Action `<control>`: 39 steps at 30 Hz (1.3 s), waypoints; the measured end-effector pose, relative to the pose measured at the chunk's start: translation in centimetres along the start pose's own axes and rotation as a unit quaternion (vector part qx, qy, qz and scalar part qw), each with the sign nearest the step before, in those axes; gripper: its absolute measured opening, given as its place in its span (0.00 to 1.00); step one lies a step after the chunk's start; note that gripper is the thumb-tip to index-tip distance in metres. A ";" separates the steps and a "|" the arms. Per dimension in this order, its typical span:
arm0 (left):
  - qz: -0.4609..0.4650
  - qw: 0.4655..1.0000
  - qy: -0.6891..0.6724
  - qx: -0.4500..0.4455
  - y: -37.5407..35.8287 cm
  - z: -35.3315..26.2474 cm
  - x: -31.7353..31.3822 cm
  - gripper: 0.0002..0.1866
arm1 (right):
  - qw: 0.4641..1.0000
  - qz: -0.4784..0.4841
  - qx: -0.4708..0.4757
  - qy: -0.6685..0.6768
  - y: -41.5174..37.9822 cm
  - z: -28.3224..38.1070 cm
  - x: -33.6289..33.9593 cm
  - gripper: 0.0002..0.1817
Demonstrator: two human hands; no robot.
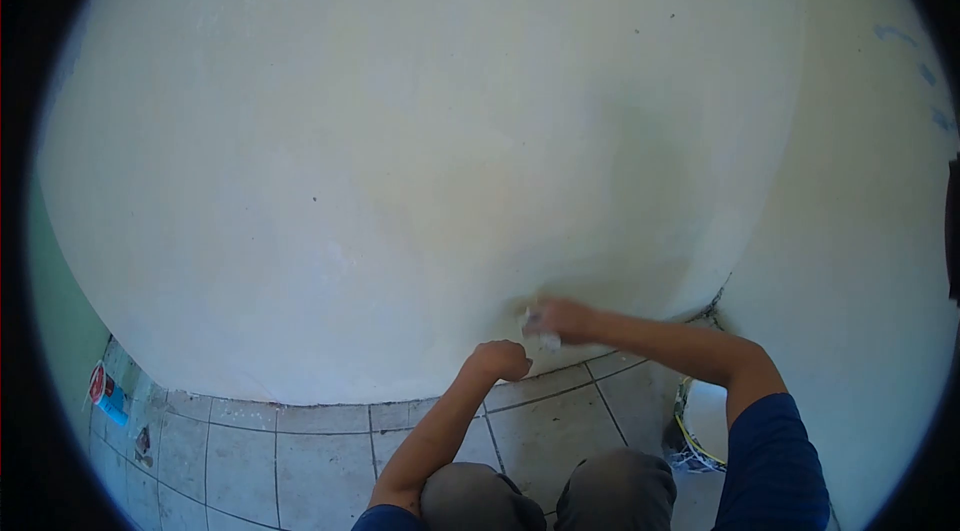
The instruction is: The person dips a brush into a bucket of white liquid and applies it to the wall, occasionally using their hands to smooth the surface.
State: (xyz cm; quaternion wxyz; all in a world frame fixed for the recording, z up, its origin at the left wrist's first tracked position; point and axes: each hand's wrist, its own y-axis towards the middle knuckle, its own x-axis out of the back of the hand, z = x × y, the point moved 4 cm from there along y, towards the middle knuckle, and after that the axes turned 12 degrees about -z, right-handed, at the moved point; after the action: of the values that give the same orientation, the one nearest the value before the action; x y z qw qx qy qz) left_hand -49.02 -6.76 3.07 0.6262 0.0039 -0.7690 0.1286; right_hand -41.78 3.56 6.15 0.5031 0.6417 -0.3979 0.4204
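Low on the pale wall (pixel 400 181), my right hand (pixel 565 321) is closed around a small whitish object (pixel 541 331), which is blurred and too small to make out. It is at the wall surface. Just left of it and slightly lower, my left hand (pixel 503 360) is curled with its back toward me, near the foot of the wall. Its fingers are mostly hidden, so anything in it cannot be seen. The two hands are apart.
Grey floor tiles (pixel 320 446) run along the wall's base. A bucket (pixel 705 421) with a yellow rim or cord stands beside my right arm. A blue and red container (pixel 108 397) lies at the far left. My knees (pixel 615 491) are at the bottom.
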 end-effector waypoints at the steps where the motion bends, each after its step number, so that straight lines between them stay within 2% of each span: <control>1: 0.003 1.000 -0.004 -0.001 0.2 0.0 -0.1 0.22 | 0.999 -0.027 -0.027 -0.006 1.3 -1.7 2.0 0.14; 3: 0.011 1.000 -0.011 -0.006 0.7 -0.2 -0.5 0.22 | 0.962 -0.251 0.096 0.054 4.4 -2.1 13.5 0.22; 4: 0.005 1.000 -0.011 -0.004 0.7 -0.3 -0.4 0.22 | 0.953 -0.287 0.088 -0.046 5.6 -1.9 18.5 0.24; 5: -0.003 1.000 -0.013 -0.003 0.9 -0.5 -0.4 0.22 | 0.913 -0.368 0.119 -0.131 6.6 -1.3 23.4 0.24; 7: -0.006 1.000 -0.017 -0.011 1.2 -1.0 -0.4 0.21 | 0.869 -0.441 0.080 -0.208 7.0 -1.3 30.4 0.22; 10: 0.005 0.999 -0.021 -0.032 1.8 -1.9 -0.8 0.22 | 0.861 -0.492 0.042 -0.126 8.1 -0.9 33.3 0.20; 11: 0.008 0.999 -0.023 -0.039 2.0 -2.0 -0.9 0.23 | 0.871 -0.449 0.049 -0.194 8.5 -1.8 30.6 0.18; 13: 0.017 0.999 -0.022 -0.045 1.8 -2.0 -0.9 0.24 | 0.908 -0.372 0.087 -0.172 8.7 -1.1 22.8 0.15; 14: 0.022 0.999 -0.022 -0.044 1.5 -2.0 -0.7 0.24 | 0.939 -0.336 0.033 -0.069 8.4 0.0 17.8 0.14; 16: 0.023 0.997 0.002 -0.072 2.1 -1.8 -1.8 0.25 | 0.988 -0.137 0.060 -0.040 5.9 2.2 7.1 0.11; 17: 0.021 0.994 0.028 -0.100 3.7 -1.2 -3.8 0.25 | 0.991 -0.101 0.083 0.022 4.4 3.3 2.9 0.10; 19: 0.047 0.988 0.059 -0.136 3.8 -1.3 -5.0 0.26 | 0.997 0.043 0.010 0.066 2.5 3.9 -1.2 0.11; 21: 0.099 0.982 0.062 -0.150 2.3 -2.1 -4.5 0.26 | 0.997 -0.039 0.029 0.055 3.3 1.3 -0.6 0.15; 22: 0.097 0.984 0.039 -0.144 2.6 -2.2 -5.0 0.26 | 0.995 -0.077 0.038 0.052 4.1 -0.1 0.4 0.16; 24: 0.090 0.988 -0.005 -0.129 3.7 -2.0 -5.8 0.26 | 0.963 -0.205 0.061 0.164 7.0 -0.6 8.7 0.17; 25: 0.086 0.989 -0.009 -0.119 3.6 -2.1 -5.7 0.26 | 0.941 -0.297 0.125 0.101 8.3 0.6 13.2 0.26; 28: 0.077 0.990 -0.015 -0.114 3.3 -2.9 -5.2 0.25 | 0.891 -0.443 0.084 -0.051 10.1 3.0 24.0 0.23; 31: 0.080 0.990 -0.015 -0.119 3.2 -3.4 -5.0 0.21 | 0.849 -0.521 0.070 -0.047 11.3 3.3 25.2 0.22; 33: 0.071 0.993 -0.018 -0.088 2.4 -3.7 -4.7 0.18 | 0.896 -0.434 0.052 -0.081 11.4 3.0 18.1 0.17; 34: 0.090 0.991 0.001 -0.102 2.4 -3.8 -5.4 0.19 | 0.906 -0.406 0.071 -0.093 10.5 3.1 12.9 0.15; 35: 0.108 0.987 0.019 -0.119 2.4 -4.0 -6.1 0.21 | 0.931 -0.359 0.065 0.019 9.4 3.9 7.8 0.15; 36: 0.124 0.982 0.037 -0.136 2.4 -4.3 -6.9 0.22 | 0.965 -0.259 0.041 0.010 7.7 4.6 1.8 0.14; 38: 0.166 0.970 0.059 -0.170 2.3 -5.7 -9.0 0.25 | 0.987 -0.130 0.001 0.094 3.3 5.6 -4.1 0.13; 39: 0.191 0.962 0.067 -0.185 2.2 -6.3 -10.1 0.25 | 0.979 -0.141 -0.024 0.145 1.3 5.4 -5.3 0.14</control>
State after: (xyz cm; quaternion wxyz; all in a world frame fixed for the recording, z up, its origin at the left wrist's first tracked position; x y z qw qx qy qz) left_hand -41.19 -4.95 -5.92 0.6296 -0.2678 -0.7222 0.1014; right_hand -43.99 -1.54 0.79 0.6250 0.6111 -0.2365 0.4242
